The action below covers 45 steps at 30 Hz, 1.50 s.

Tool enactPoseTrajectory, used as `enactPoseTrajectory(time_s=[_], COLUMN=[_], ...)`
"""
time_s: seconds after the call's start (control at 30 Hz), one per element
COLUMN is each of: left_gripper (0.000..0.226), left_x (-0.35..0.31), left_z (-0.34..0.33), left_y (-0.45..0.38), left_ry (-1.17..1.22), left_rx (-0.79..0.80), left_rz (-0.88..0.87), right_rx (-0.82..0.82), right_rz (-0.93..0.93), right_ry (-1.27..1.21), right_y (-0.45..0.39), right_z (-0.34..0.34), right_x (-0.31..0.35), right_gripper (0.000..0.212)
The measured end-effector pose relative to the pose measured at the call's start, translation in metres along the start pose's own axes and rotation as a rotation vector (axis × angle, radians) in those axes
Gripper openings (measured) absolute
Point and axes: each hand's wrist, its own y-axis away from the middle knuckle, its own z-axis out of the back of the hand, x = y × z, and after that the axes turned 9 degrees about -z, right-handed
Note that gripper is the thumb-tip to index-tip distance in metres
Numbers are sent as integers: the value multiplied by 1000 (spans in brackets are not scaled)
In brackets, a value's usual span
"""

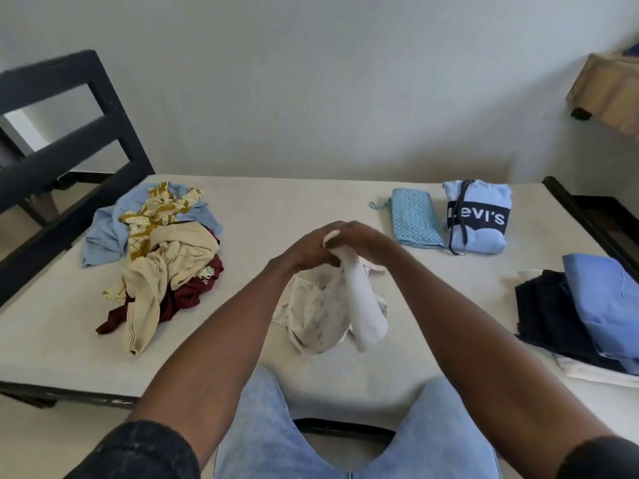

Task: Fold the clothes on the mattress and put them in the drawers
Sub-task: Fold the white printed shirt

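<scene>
Left of hands (332, 245), unfolded pile (155, 250)

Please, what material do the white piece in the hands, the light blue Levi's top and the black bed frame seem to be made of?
White piece: seems soft knit cotton, matte; it hangs limp from both hands.
Levi's top: probably fleece or jersey, matte, thick when folded, with a drawcord.
Bed frame: hard, painted matte black; whether it is metal or wood cannot be told.

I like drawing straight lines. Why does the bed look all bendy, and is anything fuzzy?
Head view: the wide lens bows the mattress edges; daylight is soft, shadows faint; the hands, left hand and right hand, gripping the white garment, look slightly blurred.
</scene>
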Motion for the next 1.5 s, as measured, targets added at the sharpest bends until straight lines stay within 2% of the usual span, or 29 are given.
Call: enactPoseTrajectory(time_s=[0.1, 0.17, 0.2, 0.23, 0.3, 0.33, 0.37, 0.4, 0.43, 0.47, 0.53, 0.6, 0.67, 0.77, 0.8, 0.87, 0.9, 0.97, 1.0, 1.03, 1.07, 1.1, 1.13, 1.17, 1.23, 1.27, 1.3, 1.37, 1.5], left_gripper=[32, 6, 5, 11, 15, 17, 20, 23, 26, 29, 35, 38, 34, 11, 12, 38, 45, 48, 47, 45, 42, 44, 52, 59, 69, 70, 70, 59, 33], left_x=[2, 6, 7, 11, 19, 22, 25, 25, 24, 23, 22, 25, 32, 40, 47, 70, 81, 99, 97, 91, 85, 75, 65, 56, 34, 25, 20, 17, 31], left_z=[12, 22, 27, 31, 37, 39, 40, 41, 40, 40, 42, 50, 66, 88, 92, 90, 88, 70, 61, 52, 44, 38, 30, 23, 10, 4, -3, -17, -26], left_y=[-9, -7, -6, -4, -2, -2, -1, 1, 2, 5, 11, 18, 24, 33, 33, 34, 37, 42, 43, 43, 40, 35, 29, 23, 17, 13, 9, 4, 4], left_ry=[-6, 56, 103, 134, 194, 228, 267, 308, 358, 421, 557, 629, 653, 712, 752, 703, 617, 371, 274, 210, 168, 167, 180, 186, 129, 80, 33, 5, -134], left_rx=[-231, -408, -478, -529, -532, -518, -509, -496, -483, -468, -429, -460, -660, -1019, -1088, -1132, -1094, -934, -919, -985, -1018, -930, -757, -533, -92, 72, 166, 152, -54], left_rz=[38, 123, 153, 175, 239, 267, 298, 327, 344, 348, 325, 279, 231, 196, 211, 438, 593, 825, 848, 780, 611, 399, 229, 138, 106, 116, 134, 144, 99], right_rx=[-163, -383, -442, -407, -114, 23, 111, 140, 98, 4, -254, -459, -594, -864, -974, -1015, -920, -554, -410, -328, -263, -192, -119, -61, -35, -62, -93, -142, -221], right_rz=[109, 15, -88, -205, -437, -520, -542, -484, -386, -290, -196, -157, -84, 43, 103, 249, 274, 81, -25, -40, -14, 25, 37, 50, 49, 48, 54, 69, 66], right_ry=[-356, -513, -481, -343, 100, 230, 235, 143, 17, -112, -267, -282, -268, -351, -470, -632, -519, 239, 601, 840, 908, 887, 838, 799, 685, 607, 531, 443, 501], right_y=[-8, -14, -20, -28, -31, -26, -27, -27, -29, -28, -31, -28, -20, -9, -7, -4, -7, -7, -8, -7, -7, -5, -1, 1, 3, 5, 9, 11, 15], right_z=[7, 6, 2, -4, -29, -45, -60, -74, -87, -99, -111, -107, -87, -39, -24, 0, 10, 20, 22, 23, 21, 19, 14, 11, 6, 6, 7, 12, 27], right_x=[-10, -39, -62, -88, -126, -133, -135, -133, -128, -119, -106, -99, -89, -55, -37, -5, 5, 14, 13, 10, 5, 3, -1, -5, -19, -24, -27, -31, -40], right_gripper=[27, 14, 8, 11, 7, 12, 33, 56, 71, 73, 51, 25, 23, 28, 27, 20, 19, 26, 30, 33, 34, 34, 34, 34, 29, 25, 20, 15, 14])
